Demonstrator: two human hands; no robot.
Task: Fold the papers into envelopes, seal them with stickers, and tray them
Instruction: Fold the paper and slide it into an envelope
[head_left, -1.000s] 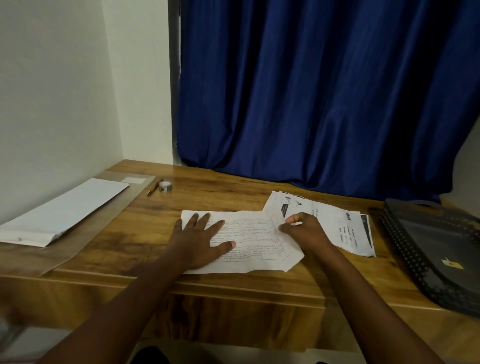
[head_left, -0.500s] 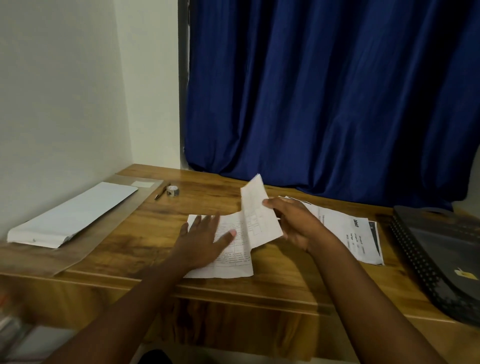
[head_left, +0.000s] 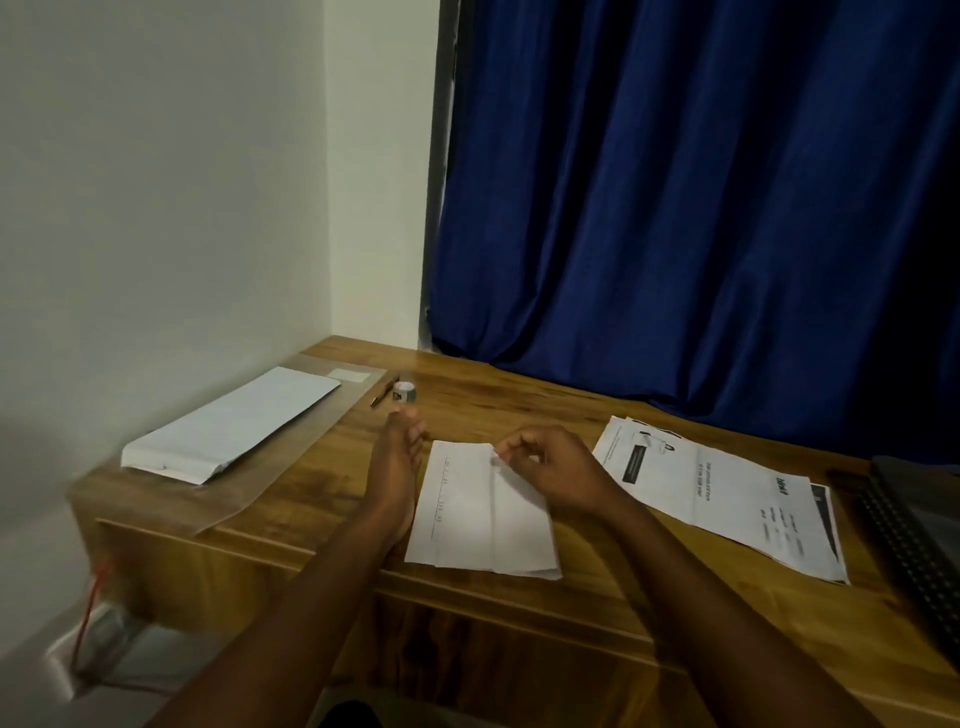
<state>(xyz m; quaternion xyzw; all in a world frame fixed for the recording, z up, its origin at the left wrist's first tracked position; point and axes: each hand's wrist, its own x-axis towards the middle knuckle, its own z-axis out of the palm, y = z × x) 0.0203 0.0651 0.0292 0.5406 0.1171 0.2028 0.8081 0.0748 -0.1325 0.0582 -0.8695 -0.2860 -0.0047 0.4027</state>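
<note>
Right hand (head_left: 550, 467) pinches the top edge of the folded paper (head_left: 480, 512), fingers curled onto it near the fold line. Half a second ago this hand held the right flap up in the air; now the flap lies flat over the sheet, so the first side fold looks done. Left hand (head_left: 397, 457) has come off the sheet, where it was pressing flat; now it stands on edge just left of the folded paper, fingers straight and relaxed, holding nothing. Folded paper sits near the front edge of the wooden desk (head_left: 519, 400), between both hands. Right of it, the stack of printed papers (head_left: 727, 493) waits unfolded, and further right the dark tray (head_left: 914, 530) shows only its edge. Beyond the folded paper, toward the far left, are a small sticker roll (head_left: 404, 391), a pen (head_left: 383, 393) touching or just beside it, and a long white envelope (head_left: 228, 423). Next likely: crease, then the second fold; sealing and traying not yet started.
</note>
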